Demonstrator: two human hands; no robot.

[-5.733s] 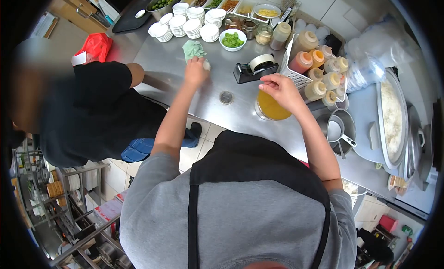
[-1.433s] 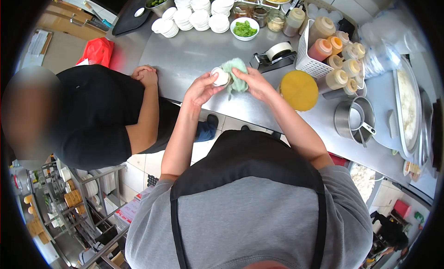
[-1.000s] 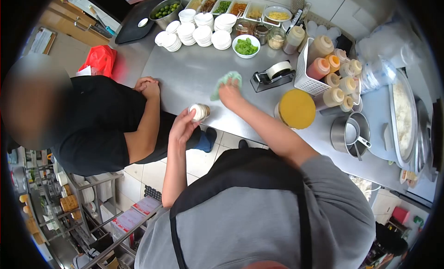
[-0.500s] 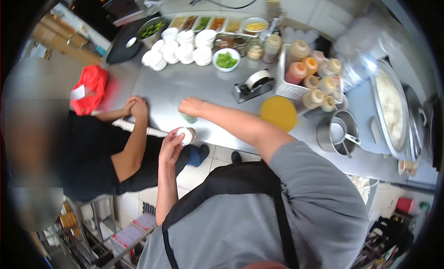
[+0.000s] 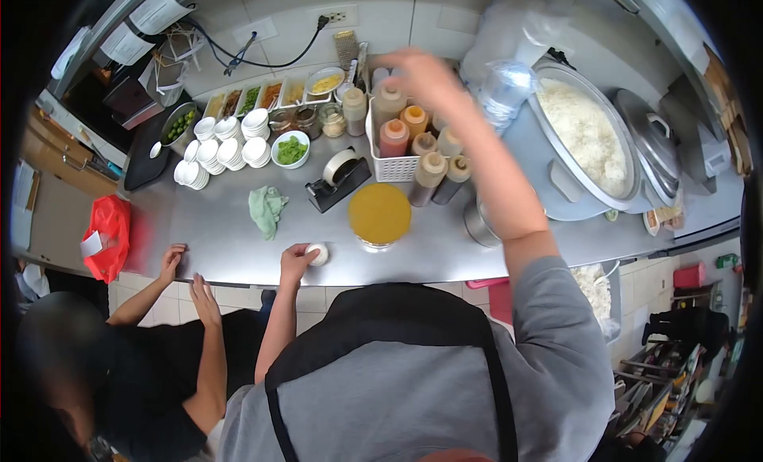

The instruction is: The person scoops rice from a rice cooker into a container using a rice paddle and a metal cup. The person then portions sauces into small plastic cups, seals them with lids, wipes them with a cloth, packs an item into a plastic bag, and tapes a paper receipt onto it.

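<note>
Near the counter's front edge, my left hand grips a small jar with a white top. My right hand is raised over the back of the white basket of squeeze bottles, smeared by motion, so its fingers and anything in them cannot be made out. A crumpled green cloth lies on the steel counter, left of the black tape dispenser. The container with a yellow top stands to the right of the jar.
Stacked white dishes, a bowl of green leaves and garnish trays line the back left. A large tray of rice stands at the right. A co-worker's hands are at the front left edge, near a red bag.
My right hand has let go of the green cloth and moved up and right over the bottle basket. My left hand has brought the jar down to the counter. The co-worker's hands have parted.
</note>
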